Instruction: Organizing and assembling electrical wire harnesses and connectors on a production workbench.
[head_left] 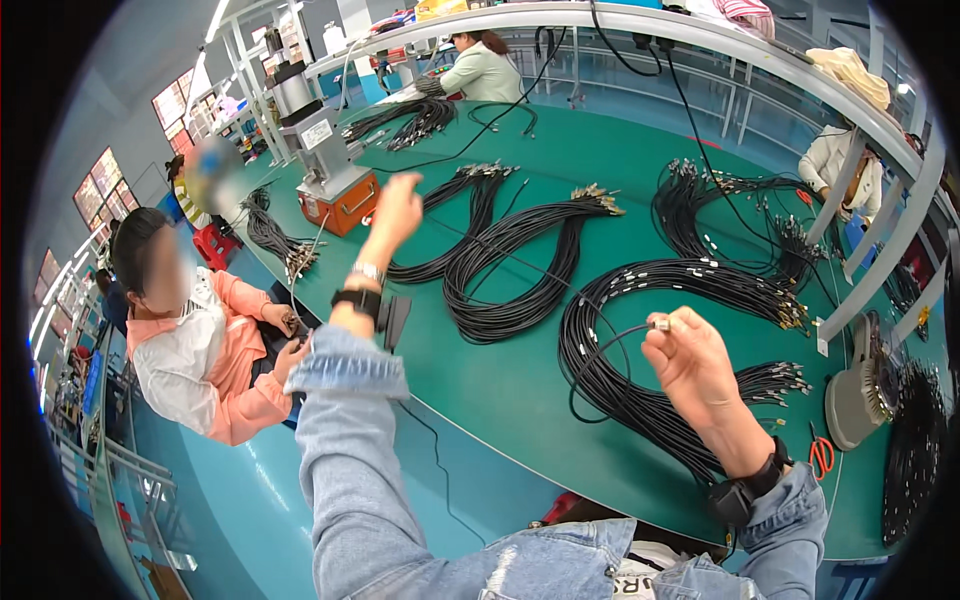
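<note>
My left hand [398, 212] is stretched forward beside the orange base [352, 206] of a grey bench press [318, 140], its fingers curled in. From its palm side a thin black cable [520, 258] trails to the right across the bundles. My right hand [695, 368] is raised over the near right part of the table, thumb and fingers pinching the metal connector [660, 324] at a black cable's end. That cable loops down over a large coiled cable bundle [590, 375] with white tags. Whether both hands hold the same cable is hard to trace.
More cable bundles [520, 250] lie on the green table [480, 375]. Orange-handled scissors [820, 452] and a grey brush-like device [858, 395] are at the right. A co-worker [215, 330] in pink and white sits at the left edge. A white frame [640, 22] spans overhead.
</note>
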